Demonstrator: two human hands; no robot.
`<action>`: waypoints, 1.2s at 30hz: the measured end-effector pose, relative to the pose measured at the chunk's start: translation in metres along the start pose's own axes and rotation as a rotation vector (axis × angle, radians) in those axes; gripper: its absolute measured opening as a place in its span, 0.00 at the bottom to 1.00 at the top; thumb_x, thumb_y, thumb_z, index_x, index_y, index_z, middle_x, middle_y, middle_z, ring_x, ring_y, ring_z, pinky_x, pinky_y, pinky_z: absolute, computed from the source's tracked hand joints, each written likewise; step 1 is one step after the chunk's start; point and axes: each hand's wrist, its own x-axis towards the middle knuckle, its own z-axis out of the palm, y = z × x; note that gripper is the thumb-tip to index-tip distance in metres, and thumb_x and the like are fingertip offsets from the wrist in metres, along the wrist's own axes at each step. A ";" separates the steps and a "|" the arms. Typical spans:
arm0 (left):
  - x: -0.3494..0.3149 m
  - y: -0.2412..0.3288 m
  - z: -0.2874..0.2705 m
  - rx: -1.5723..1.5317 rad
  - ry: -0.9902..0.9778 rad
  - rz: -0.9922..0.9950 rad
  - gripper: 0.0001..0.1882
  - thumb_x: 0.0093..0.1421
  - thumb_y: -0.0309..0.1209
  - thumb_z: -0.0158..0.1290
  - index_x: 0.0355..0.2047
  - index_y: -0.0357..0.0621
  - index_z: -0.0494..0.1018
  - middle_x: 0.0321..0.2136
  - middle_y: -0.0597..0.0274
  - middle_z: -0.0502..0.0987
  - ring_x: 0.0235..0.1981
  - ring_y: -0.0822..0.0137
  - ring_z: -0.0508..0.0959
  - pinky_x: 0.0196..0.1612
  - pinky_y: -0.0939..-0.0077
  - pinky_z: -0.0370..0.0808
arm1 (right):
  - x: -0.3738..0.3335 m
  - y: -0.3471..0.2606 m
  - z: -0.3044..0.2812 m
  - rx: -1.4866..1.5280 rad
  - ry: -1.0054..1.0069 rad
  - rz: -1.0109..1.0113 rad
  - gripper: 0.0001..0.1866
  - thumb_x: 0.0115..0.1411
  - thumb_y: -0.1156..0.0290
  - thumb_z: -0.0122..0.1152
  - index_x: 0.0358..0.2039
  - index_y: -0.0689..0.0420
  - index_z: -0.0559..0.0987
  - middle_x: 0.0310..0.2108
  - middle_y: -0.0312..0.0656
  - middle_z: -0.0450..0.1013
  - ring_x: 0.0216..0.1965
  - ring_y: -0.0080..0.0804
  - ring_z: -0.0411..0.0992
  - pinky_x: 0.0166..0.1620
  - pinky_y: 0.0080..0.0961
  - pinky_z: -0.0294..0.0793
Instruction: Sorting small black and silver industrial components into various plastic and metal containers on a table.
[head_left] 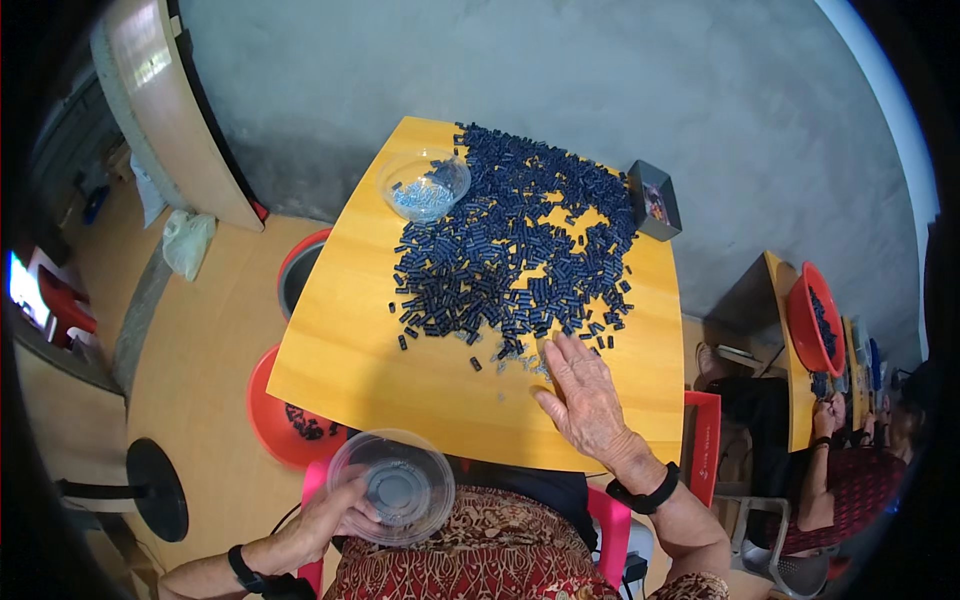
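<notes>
At the near edge of the yellow table (340, 340), my left hand (338, 515) grips a clear round plastic bowl (425, 465) by its side. The bowl is tilted toward me, and a few tiny bits seem to lie in it. My right hand (588, 400) rests on the tabletop, fingers stretched out toward the pile and nothing grasped. Small clear pieces (522, 362) are scattered by its fingertips. Beyond them spreads a big heap of small dark-blue cylindrical pieces (490, 270). A second clear bowl (425, 188), holding light-blue and clear bits, stands at the far left of the table.
A dark rectangular box (655, 200) sits at the table's right edge. Beside the table's left side are a red basin (268, 410) with dark pieces and another basin (310, 240). A red crate (703, 440) stands right. Farther right, a person (850, 480) works at another table.
</notes>
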 end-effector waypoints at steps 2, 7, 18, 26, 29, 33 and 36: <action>-0.003 0.001 0.000 -0.006 0.004 -0.009 0.38 0.69 0.52 0.45 0.69 0.44 0.45 0.32 0.52 0.77 0.35 0.53 0.84 0.43 0.62 0.83 | -0.001 -0.010 -0.003 -0.035 -0.024 -0.056 0.37 0.62 0.57 0.61 0.66 0.65 0.62 0.66 0.58 0.59 0.68 0.57 0.56 0.68 0.47 0.54; -0.016 0.004 0.000 0.065 0.040 -0.038 0.38 0.70 0.54 0.41 0.70 0.43 0.47 0.32 0.57 0.75 0.36 0.60 0.83 0.43 0.67 0.81 | 0.005 -0.021 0.007 0.132 -0.057 -0.065 0.38 0.62 0.57 0.61 0.65 0.68 0.61 0.67 0.61 0.56 0.70 0.58 0.52 0.69 0.46 0.52; -0.018 0.011 0.013 0.138 0.126 -0.030 0.38 0.70 0.57 0.41 0.69 0.42 0.53 0.32 0.62 0.75 0.29 0.76 0.73 0.29 0.84 0.68 | 0.009 -0.018 0.015 0.069 -0.010 -0.043 0.39 0.61 0.58 0.63 0.64 0.71 0.62 0.66 0.64 0.57 0.69 0.60 0.53 0.69 0.47 0.53; -0.017 0.003 0.009 0.060 0.117 -0.043 0.34 0.70 0.51 0.42 0.69 0.46 0.53 0.35 0.59 0.73 0.38 0.68 0.77 0.45 0.68 0.76 | 0.009 -0.021 0.014 0.055 -0.016 -0.034 0.35 0.60 0.57 0.63 0.61 0.68 0.67 0.64 0.61 0.59 0.69 0.57 0.53 0.69 0.49 0.52; -0.013 0.002 0.008 0.121 0.148 -0.065 0.35 0.69 0.52 0.43 0.69 0.46 0.52 0.35 0.59 0.74 0.38 0.69 0.76 0.44 0.70 0.74 | 0.012 -0.026 0.007 0.028 0.007 -0.046 0.33 0.60 0.58 0.63 0.60 0.66 0.69 0.64 0.59 0.60 0.69 0.56 0.53 0.68 0.51 0.51; -0.017 0.000 0.009 0.093 0.113 -0.014 0.36 0.69 0.53 0.43 0.70 0.45 0.52 0.35 0.59 0.75 0.37 0.70 0.76 0.41 0.72 0.72 | 0.019 -0.022 0.010 0.034 0.046 -0.083 0.32 0.60 0.58 0.64 0.60 0.63 0.70 0.64 0.58 0.60 0.69 0.55 0.53 0.68 0.53 0.50; -0.019 0.000 0.010 0.090 0.105 -0.003 0.35 0.69 0.52 0.43 0.69 0.45 0.53 0.35 0.59 0.74 0.38 0.70 0.76 0.42 0.71 0.73 | 0.024 -0.021 0.012 -0.027 0.006 -0.108 0.32 0.59 0.57 0.64 0.59 0.62 0.71 0.65 0.57 0.60 0.69 0.56 0.53 0.68 0.54 0.49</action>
